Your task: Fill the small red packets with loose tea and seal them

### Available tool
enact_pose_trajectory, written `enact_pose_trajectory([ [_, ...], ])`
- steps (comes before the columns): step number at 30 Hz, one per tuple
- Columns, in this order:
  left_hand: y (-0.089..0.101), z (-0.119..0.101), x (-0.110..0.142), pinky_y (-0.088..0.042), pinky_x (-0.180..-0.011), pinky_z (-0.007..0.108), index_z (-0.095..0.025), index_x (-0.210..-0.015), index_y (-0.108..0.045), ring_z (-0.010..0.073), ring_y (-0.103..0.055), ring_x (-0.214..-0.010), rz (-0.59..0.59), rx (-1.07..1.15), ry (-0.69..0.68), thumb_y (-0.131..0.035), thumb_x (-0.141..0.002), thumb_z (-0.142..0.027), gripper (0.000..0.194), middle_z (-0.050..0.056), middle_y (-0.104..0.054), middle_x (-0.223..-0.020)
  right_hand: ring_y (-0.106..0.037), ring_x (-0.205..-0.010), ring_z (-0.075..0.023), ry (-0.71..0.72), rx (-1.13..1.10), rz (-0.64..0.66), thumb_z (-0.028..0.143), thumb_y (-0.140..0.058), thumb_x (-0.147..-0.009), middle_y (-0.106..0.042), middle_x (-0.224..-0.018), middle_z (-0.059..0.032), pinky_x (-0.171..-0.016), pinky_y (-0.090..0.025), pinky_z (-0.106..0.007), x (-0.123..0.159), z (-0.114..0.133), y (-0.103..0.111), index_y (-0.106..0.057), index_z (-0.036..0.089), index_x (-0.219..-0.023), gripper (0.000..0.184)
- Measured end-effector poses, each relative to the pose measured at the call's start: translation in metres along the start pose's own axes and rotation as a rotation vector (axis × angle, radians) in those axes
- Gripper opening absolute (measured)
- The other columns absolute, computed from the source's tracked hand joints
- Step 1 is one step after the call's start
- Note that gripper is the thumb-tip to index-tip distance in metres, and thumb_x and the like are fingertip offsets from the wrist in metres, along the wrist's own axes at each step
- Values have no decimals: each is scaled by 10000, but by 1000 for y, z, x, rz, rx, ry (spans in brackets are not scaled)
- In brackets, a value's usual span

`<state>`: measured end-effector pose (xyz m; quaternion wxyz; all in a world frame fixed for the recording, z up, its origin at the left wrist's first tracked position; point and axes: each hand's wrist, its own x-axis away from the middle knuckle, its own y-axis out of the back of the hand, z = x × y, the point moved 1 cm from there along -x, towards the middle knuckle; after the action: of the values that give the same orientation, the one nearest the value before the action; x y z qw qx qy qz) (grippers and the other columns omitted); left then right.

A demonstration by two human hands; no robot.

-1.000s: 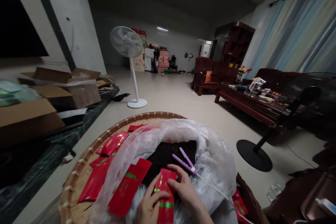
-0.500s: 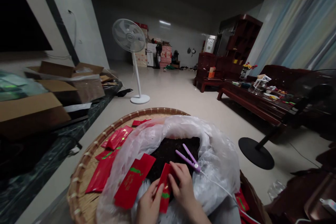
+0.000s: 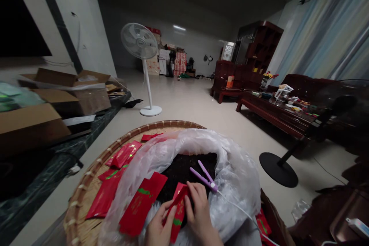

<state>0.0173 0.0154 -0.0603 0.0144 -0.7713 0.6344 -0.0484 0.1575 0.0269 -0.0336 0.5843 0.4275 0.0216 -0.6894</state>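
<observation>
Between my hands is a small red packet [image 3: 178,212] with a green mark, its upper end parted or folded over. My left hand [image 3: 161,223] pinches its lower left side. The fingers of my right hand [image 3: 198,209] grip its upper right edge. Just left of them, other red packets [image 3: 142,203] lie on a clear plastic bag [image 3: 236,196]. Dark loose material [image 3: 180,165] fills the bag's opening. On it, beyond my right hand, rests a purple hand-held sealer [image 3: 205,177] with its two arms apart and a white cord.
A round woven bamboo tray [image 3: 83,184] carries the bag and several red packets [image 3: 106,192] on its left. A white standing fan [image 3: 148,84] is ahead, a black fan base [image 3: 278,169] to the right. Open cardboard boxes [image 3: 95,100] sit on the left ledge.
The packet's upper end has parted or folded, where before it looked flat. My hands stay on it. The whole view has shifted slightly.
</observation>
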Motion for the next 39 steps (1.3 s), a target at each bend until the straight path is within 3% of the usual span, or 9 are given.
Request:
enact_pose_trajectory([
  [12, -1, -7, 0, -585, -685, 322, -218, -853, -652, 249, -708, -734, -25, 2, 44, -681, -565, -588, 470, 63, -742, -786, -544, -1129, -240, 32, -60, -2, 105, -479, -868, -597, -1232, -101, -947, -464, -425, 2, 2, 3, -514, 266, -1302, 464],
  [18, 0, -7, 3, -582, -700, 329, -214, -857, -669, 252, -707, -746, 9, -84, 2, -660, -610, -570, 434, 69, -746, -818, -594, -906, -199, -142, -227, -52, 163, -521, -845, -648, -952, -70, -807, -486, -339, 2, 3, 4, -619, 209, -945, 147],
  [24, 1, -7, 6, -581, -706, 315, -212, -863, -694, 258, -706, -812, 41, -115, -48, -676, -640, -505, 369, 68, -749, -862, -556, -784, -173, -343, -222, -26, 205, -586, -822, -598, -839, -39, -692, -450, -284, 3, -4, 1, -609, 199, -856, 42],
  [27, 1, -9, 7, -582, -701, 311, -212, -851, -698, 255, -707, -800, 32, -131, -50, -679, -629, -508, 370, 62, -751, -849, -534, -797, -178, -318, -169, -65, 195, -583, -822, -568, -822, -37, -713, -441, -298, 3, -1, 3, -610, 198, -773, 55],
  [32, 1, -8, 6, -578, -732, 318, -212, -860, -692, 259, -703, -846, 15, -130, -41, -686, -617, -503, 379, 64, -751, -876, -522, -804, -188, -213, -107, -129, 187, -535, -854, -583, -806, -46, -720, -437, -321, 3, 6, 9, -634, 206, -797, 115],
  [39, 8, -10, 2, -580, -694, 342, -167, -986, -639, 274, -707, -795, -170, -4, 27, -740, -531, -567, 614, 89, -736, -854, -549, -772, -181, -207, -174, -140, 188, -475, -891, -628, -787, -46, -703, -443, -315, 3, 7, 14, -626, 201, -824, 165],
])
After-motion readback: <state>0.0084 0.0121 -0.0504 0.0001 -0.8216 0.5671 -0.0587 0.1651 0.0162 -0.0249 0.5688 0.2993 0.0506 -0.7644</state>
